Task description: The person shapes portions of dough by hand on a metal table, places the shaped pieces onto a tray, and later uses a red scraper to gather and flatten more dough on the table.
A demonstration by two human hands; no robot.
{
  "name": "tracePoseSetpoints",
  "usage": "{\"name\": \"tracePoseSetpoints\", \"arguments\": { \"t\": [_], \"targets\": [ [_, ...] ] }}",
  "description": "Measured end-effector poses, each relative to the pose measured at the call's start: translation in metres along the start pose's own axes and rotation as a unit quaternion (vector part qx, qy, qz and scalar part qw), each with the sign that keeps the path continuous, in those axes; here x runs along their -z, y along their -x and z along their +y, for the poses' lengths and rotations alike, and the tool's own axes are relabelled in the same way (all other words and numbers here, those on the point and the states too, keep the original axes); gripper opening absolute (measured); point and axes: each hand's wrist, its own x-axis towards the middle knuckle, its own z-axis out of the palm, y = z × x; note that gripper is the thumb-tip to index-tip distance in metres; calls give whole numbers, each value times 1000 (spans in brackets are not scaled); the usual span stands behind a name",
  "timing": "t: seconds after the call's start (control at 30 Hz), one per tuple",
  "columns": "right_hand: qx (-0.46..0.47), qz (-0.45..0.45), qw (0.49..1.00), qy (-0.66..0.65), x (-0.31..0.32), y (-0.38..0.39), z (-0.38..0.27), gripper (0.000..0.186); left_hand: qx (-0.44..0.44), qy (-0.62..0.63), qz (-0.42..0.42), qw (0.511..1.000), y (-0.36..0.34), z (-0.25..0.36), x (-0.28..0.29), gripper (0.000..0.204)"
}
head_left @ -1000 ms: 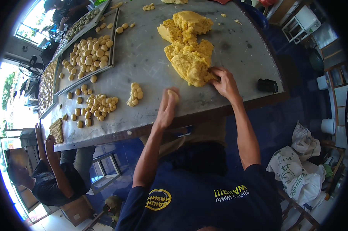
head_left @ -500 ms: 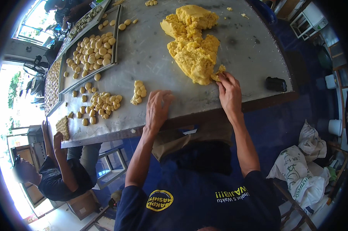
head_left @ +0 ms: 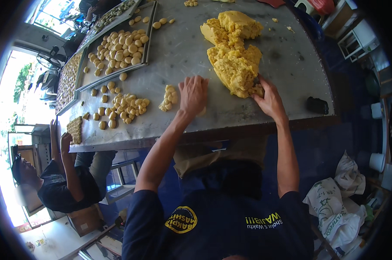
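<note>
A large crumbly mass of yellow dough (head_left: 235, 65) lies on the metal tabletop ahead of me. At its near right edge, my right hand (head_left: 269, 100) is closed round a small lump of the dough, thumb below and fingers against the mass. My left hand (head_left: 193, 96) rests knuckles up on the table, fingers curled under. Something pale shows beside its wrist, and whatever the fingers cover is hidden. Just left of that hand sits a small cluster of pale dough pieces (head_left: 168, 99). Farther left is a bigger heap of small dough balls (head_left: 128, 107).
A metal tray (head_left: 113, 76) of round dough balls stands at the left, with more filled trays beyond. A woven mat-like block (head_left: 75, 131) lies near a co-worker (head_left: 70, 177) at the left end. A black object (head_left: 317, 105) sits by the right edge. White sacks (head_left: 334, 208) are on the floor.
My left hand has gone from a loose, blurred spread to curled fingers on the table. My right hand has pushed in against the dough's edge. The whole view has shifted slightly.
</note>
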Motion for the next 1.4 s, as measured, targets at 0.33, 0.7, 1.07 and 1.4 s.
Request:
{"name": "tracePoseSetpoints", "arguments": {
  "t": [0.33, 0.7, 1.07, 1.4],
  "targets": [
    [59, 113, 988, 88, -25, 53, 15, 51, 21, 134, -168, 976, 80, -2, 73, 23],
    [26, 140, 978, 151, -23, 7, 26, 50, 218, 197, 11, 956, 30, -106, 85, 34],
    [2, 69, 986, 150, -23, 42, 6, 57, 138, 244, -137, 950, 47, -103, 87, 26],
    [115, 245, 963, 12, -31, 40, 11, 21, 84, 74, -154, 982, 49, -145, 41, 31]
  ]
}}
